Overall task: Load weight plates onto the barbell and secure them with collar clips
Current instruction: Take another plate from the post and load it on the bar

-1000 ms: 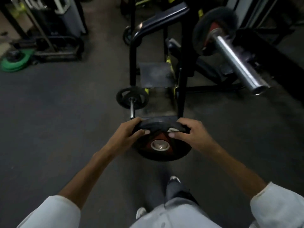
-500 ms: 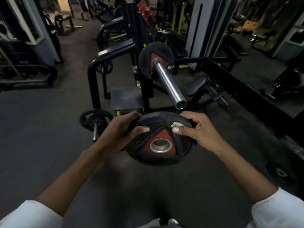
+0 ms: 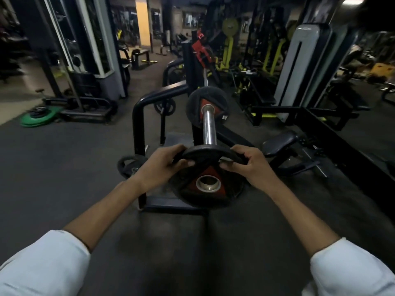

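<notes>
I hold a black weight plate [image 3: 208, 195] with a red triangular centre and a steel-ringed hole, tilted toward me. My left hand [image 3: 159, 165] grips its upper left rim and my right hand [image 3: 249, 165] grips its upper right rim. Straight ahead the chrome barbell sleeve [image 3: 209, 127] points at me, its near end hidden just behind the plate's top edge. A matching black and red plate [image 3: 193, 107] sits on the sleeve farther back. I see no collar clip.
A black tubular rack frame [image 3: 139, 124] stands left of the bar, with a small plate [image 3: 126, 165] on a peg by my left hand. A padded seat [image 3: 280, 142] is at right. Green plates [image 3: 38, 119] lie on the floor far left.
My view has lifted and swung so the barbell sleeve now lines up directly behind the plate. The plate, still held in both hands, has come up close to the sleeve's end.
</notes>
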